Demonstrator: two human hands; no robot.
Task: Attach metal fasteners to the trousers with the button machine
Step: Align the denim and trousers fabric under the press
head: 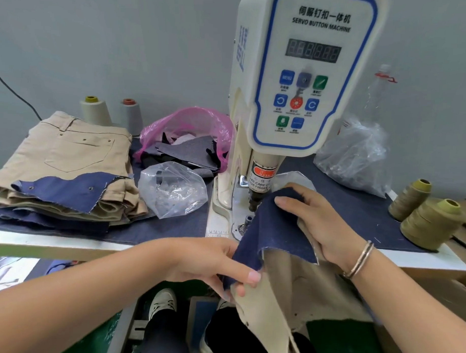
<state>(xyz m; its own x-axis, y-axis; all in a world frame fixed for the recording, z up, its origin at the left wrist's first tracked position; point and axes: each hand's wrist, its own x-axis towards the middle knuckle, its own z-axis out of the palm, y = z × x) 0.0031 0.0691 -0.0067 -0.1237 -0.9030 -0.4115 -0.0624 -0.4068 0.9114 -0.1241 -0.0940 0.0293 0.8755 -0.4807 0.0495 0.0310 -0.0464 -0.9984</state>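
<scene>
Left hand [218,265] is pinching the near edge of the blue fabric piece [272,230] together with the beige trousers [288,289], at 6 o'clock of the button machine [304,81]. Right hand [322,221] is gripping the same bundle at 4 o'clock of the machine's punch head [256,195], fingers curling over the blue cloth. Trousers are hanging off the table edge [65,245]. Stack of beige trousers [69,149] is lying at 9 o'clock, clear plastic bag [173,190] beside it.
</scene>
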